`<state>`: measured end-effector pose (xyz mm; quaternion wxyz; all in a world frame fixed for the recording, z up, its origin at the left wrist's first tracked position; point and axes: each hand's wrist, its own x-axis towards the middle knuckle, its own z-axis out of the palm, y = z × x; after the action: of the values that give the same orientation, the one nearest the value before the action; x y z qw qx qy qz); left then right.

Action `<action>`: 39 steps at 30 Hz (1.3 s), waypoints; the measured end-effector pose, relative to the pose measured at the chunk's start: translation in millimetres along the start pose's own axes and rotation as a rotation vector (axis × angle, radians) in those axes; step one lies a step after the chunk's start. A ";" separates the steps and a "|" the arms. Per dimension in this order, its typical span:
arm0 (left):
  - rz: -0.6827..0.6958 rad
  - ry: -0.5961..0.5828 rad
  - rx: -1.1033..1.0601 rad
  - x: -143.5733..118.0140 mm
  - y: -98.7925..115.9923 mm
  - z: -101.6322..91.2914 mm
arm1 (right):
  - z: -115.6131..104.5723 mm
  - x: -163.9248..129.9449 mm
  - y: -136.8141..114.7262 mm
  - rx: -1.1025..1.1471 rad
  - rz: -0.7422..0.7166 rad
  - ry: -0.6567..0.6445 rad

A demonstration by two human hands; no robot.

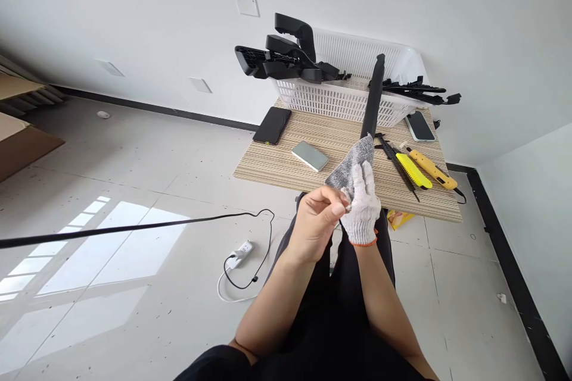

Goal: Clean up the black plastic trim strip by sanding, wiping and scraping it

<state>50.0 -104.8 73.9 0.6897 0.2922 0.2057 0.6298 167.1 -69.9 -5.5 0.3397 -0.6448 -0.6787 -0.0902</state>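
Left hand [315, 217], bare: thumb and forefinger pinch together beside the gloved right hand [364, 208]; what they pinch is too small to tell. The right hand rests against grey cloth [345, 171], its grip unclear, above the worktop's [261, 170] near edge. Beyond the cloth, a black bar [373, 101] crosses the basket's [328, 101] near wall. Striped surface shows left of the silver slab [310, 156]; a yellow-orange tool [432, 168] reaches the right edge.

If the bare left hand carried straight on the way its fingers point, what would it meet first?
Most likely the right hand in its white glove; the left hand points at it, seemingly close or touching, though depth is unclear.
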 end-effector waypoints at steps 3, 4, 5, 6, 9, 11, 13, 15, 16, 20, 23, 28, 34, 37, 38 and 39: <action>-0.026 0.122 0.238 2.9 -4.8 -19.4 | 1.2 1.5 -2.7 0.011 0.035 0.060; -0.049 0.151 0.320 3.0 -6.1 -27.4 | 1.6 1.7 -2.9 0.023 0.038 0.059; -0.071 0.175 0.383 2.4 -7.5 -35.7 | 1.7 2.0 -2.8 0.036 0.044 0.050; -0.098 0.198 0.433 1.1 -8.9 -44.2 | 1.3 2.4 -2.5 0.051 0.055 0.033; -0.212 0.236 0.513 -7.5 -15.6 -67.5 | -4.6 5.2 -1.2 0.112 0.095 -0.039; -0.302 0.220 0.558 -15.9 -22.2 -78.5 | -12.5 8.8 -1.2 0.152 0.098 -0.102; -0.372 0.128 0.625 -24.3 -29.9 -83.5 | -22.0 13.5 -3.1 0.181 0.090 -0.158; -0.388 -0.033 0.701 -29.8 -38.0 -81.8 | -30.6 18.2 -6.9 0.204 0.094 -0.190; -0.379 -0.118 0.731 -30.8 -42.3 -79.1 | -33.8 20.3 -9.3 0.212 0.099 -0.201; -0.225 -0.287 0.778 -23.7 -61.3 -67.7 | -39.5 22.4 -18.3 0.197 0.114 -0.230; -0.057 -0.211 0.841 -15.5 -73.9 -69.2 | -43.5 11.9 -23.4 0.176 0.078 -0.286; 0.009 -0.129 0.764 -14.2 -76.5 -79.7 | -58.1 -24.6 -33.6 0.108 -0.101 -0.416; -0.133 -0.220 0.603 -13.0 -72.0 -78.0 | -54.6 -27.0 -23.4 0.163 0.056 -0.385; -0.193 -0.237 0.480 -11.2 -74.3 -78.1 | -43.0 -15.5 -10.7 0.339 0.125 -0.331; -0.214 -0.241 0.438 -11.1 -74.9 -79.0 | -39.8 -13.1 -7.3 0.417 0.145 -0.301; -0.236 -0.244 0.402 -11.2 -75.2 -80.1 | -37.3 -11.7 -4.3 0.491 0.166 -0.267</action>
<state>52.7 -107.0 -36.5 0.7063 0.4711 0.2747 0.4514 175.2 -101.0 17.1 0.3997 -0.6027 -0.6637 0.1907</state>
